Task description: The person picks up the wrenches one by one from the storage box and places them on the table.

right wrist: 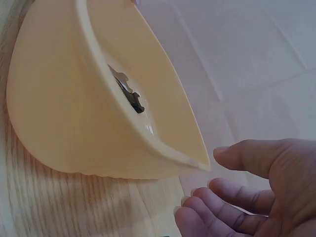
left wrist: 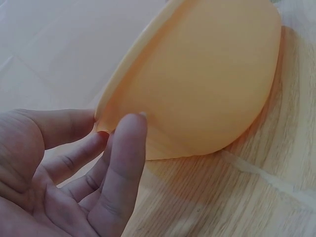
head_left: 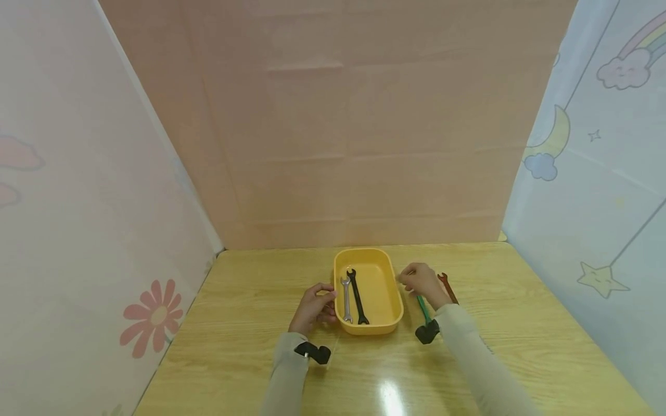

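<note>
A yellow plastic tray [head_left: 378, 297] lies on the table with a silver wrench [head_left: 346, 300] and a black wrench [head_left: 357, 297] inside, side by side along its left wall. At the tray's left edge, my left hand [head_left: 314, 306] pinches the rim, thumb at its edge and fingertips against the outer wall. My right hand [head_left: 422, 282] is beyond the right rim, slightly apart from it, fingers loosely bent with nothing between them. Below that hand lies a green wrench [head_left: 424, 309], partly hidden by hand and wrist camera. A red-brown wrench [head_left: 447, 287] lies further right, partly covered by the forearm.
The wood-grain table [head_left: 239, 346] meets a pinkish-brown backdrop [head_left: 343, 144] behind the tray. Pale printed panels stand on both sides, with a pink flower [head_left: 156, 316] on the left one. Black wrist cameras sit on both sleeves.
</note>
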Motion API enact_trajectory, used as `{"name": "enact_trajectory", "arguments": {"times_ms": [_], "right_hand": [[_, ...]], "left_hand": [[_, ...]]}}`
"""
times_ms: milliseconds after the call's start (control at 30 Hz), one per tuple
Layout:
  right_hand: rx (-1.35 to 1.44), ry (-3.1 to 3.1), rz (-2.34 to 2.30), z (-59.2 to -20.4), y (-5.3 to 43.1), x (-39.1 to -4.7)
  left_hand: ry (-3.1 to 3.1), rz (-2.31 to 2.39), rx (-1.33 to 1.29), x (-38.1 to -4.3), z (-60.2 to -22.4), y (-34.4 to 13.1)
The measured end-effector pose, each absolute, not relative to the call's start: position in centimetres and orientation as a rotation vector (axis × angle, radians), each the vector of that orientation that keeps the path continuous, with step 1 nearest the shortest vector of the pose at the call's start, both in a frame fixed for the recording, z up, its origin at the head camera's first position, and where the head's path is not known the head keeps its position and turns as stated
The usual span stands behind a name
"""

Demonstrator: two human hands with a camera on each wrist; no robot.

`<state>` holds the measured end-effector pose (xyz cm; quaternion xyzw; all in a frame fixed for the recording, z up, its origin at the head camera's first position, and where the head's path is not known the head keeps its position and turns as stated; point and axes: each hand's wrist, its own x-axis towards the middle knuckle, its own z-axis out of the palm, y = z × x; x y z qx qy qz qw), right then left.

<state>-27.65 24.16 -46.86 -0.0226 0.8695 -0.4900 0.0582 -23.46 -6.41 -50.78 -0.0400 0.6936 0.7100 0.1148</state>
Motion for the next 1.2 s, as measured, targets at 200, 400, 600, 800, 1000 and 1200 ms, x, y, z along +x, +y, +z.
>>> {"name": "enact_trajectory", "arguments": {"times_ms": [200, 400, 600, 800, 1000, 1200], "right_hand": [[-0.07, 2.604, -1.516, -47.2, 23.6, -27.3], [-0.066, 2.583, -1.522, -47.2, 23.2, -27.1], [-0.027, 2.539, -1.524, -47.4, 23.0, -26.9], [-0.035, 2.499, -1.557, -47.8, 23.1, -26.9], [-0.054, 2.473, -1.57, -47.8, 23.2, -27.0], [-0.071, 2.478, -1.565, -47.6, 23.1, -27.1]], "left_hand": [[2.042, 2.086, -0.139, -23.5, -50.9, -6.3], [2.054, 2.08, -0.153, -23.5, -50.6, -6.3], [2.078, 2.071, -0.142, -23.5, -50.6, -6.3], [2.083, 2.079, -0.148, -23.4, -50.9, -6.1], [2.081, 2.078, -0.167, -23.4, -50.7, -6.0], [2.148, 2.072, -0.179, -23.5, -50.3, -5.8]]}}
